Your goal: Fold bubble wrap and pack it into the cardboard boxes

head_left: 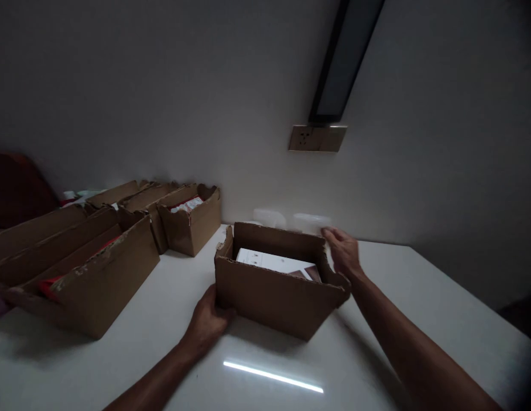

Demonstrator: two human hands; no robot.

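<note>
A torn-edged cardboard box [277,297] is seen standing on the white bench [440,308], open at the top, with a white packet [274,262] lying inside it. The near left corner of the box is gripped by the left hand [210,322], whose fingers are curled against the front wall with the thumb at the corner. The far right corner is met by the right hand [344,250], which is laid loosely open over the ragged rim; whether the rim is truly clasped or only touched cannot be told, since the view is dim and the hand slightly blurred. Risk is judged to lie chiefly in the weak, torn cardboard: if the box is pulled or lifted by opposite corners, the wall could be bent or ripped further, and the box could be twisted so that the packet is tipped out. The glossy bench could also let the box slide. Well apart to the left, a row of similar cardboard boxes [98,274] is set along the wall [162,85], and two pale translucent objects [291,220] are made out just behind the held box.
</note>
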